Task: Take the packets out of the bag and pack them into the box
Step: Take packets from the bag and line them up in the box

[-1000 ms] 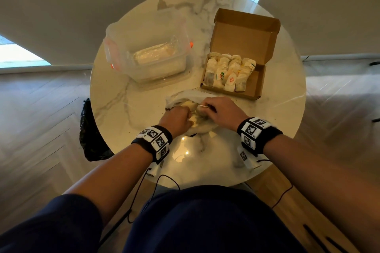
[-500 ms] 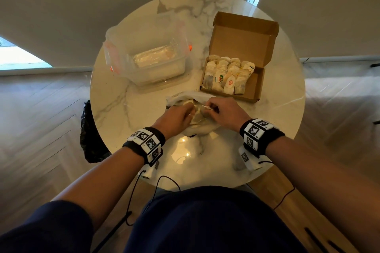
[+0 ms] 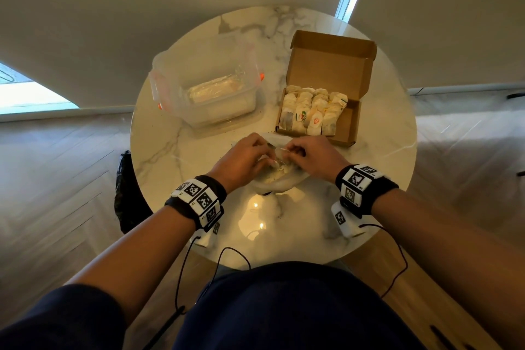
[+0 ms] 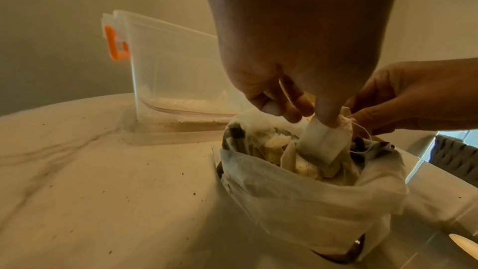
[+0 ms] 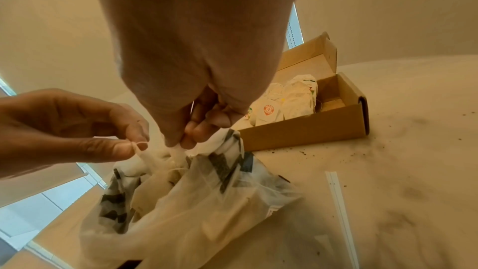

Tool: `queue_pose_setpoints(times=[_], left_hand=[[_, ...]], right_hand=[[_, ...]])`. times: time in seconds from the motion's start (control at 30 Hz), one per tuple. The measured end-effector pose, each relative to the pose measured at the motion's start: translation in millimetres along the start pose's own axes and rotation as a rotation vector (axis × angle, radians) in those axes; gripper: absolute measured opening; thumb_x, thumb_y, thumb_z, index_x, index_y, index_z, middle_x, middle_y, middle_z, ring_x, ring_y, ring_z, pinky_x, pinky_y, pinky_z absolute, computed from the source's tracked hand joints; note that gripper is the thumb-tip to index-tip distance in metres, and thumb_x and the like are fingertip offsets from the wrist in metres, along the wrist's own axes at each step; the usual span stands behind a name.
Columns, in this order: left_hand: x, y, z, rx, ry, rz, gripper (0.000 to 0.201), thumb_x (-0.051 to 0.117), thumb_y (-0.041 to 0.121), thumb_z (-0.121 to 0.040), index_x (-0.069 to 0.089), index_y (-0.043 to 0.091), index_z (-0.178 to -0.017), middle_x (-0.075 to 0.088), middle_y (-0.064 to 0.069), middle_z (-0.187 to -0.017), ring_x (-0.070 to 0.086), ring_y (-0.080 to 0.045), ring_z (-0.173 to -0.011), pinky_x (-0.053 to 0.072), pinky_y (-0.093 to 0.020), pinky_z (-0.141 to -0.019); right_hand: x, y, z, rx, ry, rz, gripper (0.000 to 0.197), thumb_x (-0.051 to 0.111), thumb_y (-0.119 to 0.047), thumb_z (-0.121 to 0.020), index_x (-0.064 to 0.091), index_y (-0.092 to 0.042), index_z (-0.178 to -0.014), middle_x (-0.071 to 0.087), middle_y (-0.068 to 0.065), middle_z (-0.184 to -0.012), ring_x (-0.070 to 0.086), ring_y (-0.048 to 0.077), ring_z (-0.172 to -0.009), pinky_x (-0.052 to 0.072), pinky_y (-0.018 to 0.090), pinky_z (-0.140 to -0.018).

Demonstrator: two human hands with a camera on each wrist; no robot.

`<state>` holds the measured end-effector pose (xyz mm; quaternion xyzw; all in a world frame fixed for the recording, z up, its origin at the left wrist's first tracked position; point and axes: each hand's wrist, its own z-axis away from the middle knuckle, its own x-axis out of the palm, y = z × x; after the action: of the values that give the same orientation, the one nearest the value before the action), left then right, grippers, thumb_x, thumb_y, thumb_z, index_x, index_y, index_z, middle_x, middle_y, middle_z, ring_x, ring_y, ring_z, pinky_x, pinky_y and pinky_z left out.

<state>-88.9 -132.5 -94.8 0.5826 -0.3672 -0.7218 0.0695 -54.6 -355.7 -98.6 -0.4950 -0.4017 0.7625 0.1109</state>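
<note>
A translucent white bag (image 3: 279, 183) with dark print lies open on the marble table, also seen as the bag (image 4: 310, 201) and the bag (image 5: 194, 201), with several tea packets inside. My left hand (image 3: 244, 159) pinches the top of one packet (image 4: 323, 144) by its thread, half raised from the mouth. My right hand (image 3: 309, 155) pinches another white packet end (image 5: 178, 149) at the mouth, close beside the left fingers. The open cardboard box (image 3: 350, 125) just beyond holds rows of packets (image 3: 309, 111), with a bare strip at its right side.
A clear plastic container (image 3: 204, 91) with orange clips stands at the back left, something pale inside. Tea crumbs dot the round table (image 3: 159, 145). A thin white strip (image 5: 341, 212) lies right of the bag. A black object (image 3: 127, 196) sits on the floor at the left.
Both hands have shifted slightly away from me over the bag's mouth. The left hand has drawn a packet partly up out of the bag.
</note>
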Motion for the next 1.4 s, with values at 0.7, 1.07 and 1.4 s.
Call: queue_pose_setpoints(times=[0.7,1.07,1.4], left_hand=[[-15.9,21.2,-25.8,0.072,0.148,0.007,0.015,0.059,0.024,-0.098,0.069,0.015,-0.106,0.064,0.002,-0.094,0.049,-0.002,-0.08,0.036,-0.007,-0.074],[-21.2,39.6,-72.0,-0.035,0.164,0.038,0.022,0.052,0.032,-0.102,0.06,0.021,-0.119,0.054,0.007,-0.106,0.055,-0.001,-0.084,0.041,-0.008,-0.073],[22.2,36.9,-106.5,-0.081,-0.113,-0.009,0.029,0.058,0.023,-0.097,0.061,0.014,-0.124,0.053,-0.001,-0.116,0.054,-0.014,-0.099,0.04,-0.022,-0.083]], right_hand=[[-14.7,-12.6,13.7,-0.066,0.041,0.002,0.026,0.074,-0.033,-0.087,0.071,-0.012,-0.101,0.059,0.002,-0.089,0.053,0.013,-0.078,0.04,0.023,-0.067],[-80.1,0.6,13.4,0.023,0.283,-0.066,0.021,0.06,-0.032,-0.099,0.067,-0.014,-0.093,0.062,0.0,-0.082,0.055,0.012,-0.076,0.044,0.028,-0.069],[-130.3,40.3,-1.8,0.136,0.388,-0.017,0.033,0.06,-0.044,-0.095,0.068,-0.012,-0.102,0.068,0.007,-0.091,0.061,0.021,-0.082,0.051,0.039,-0.076]])
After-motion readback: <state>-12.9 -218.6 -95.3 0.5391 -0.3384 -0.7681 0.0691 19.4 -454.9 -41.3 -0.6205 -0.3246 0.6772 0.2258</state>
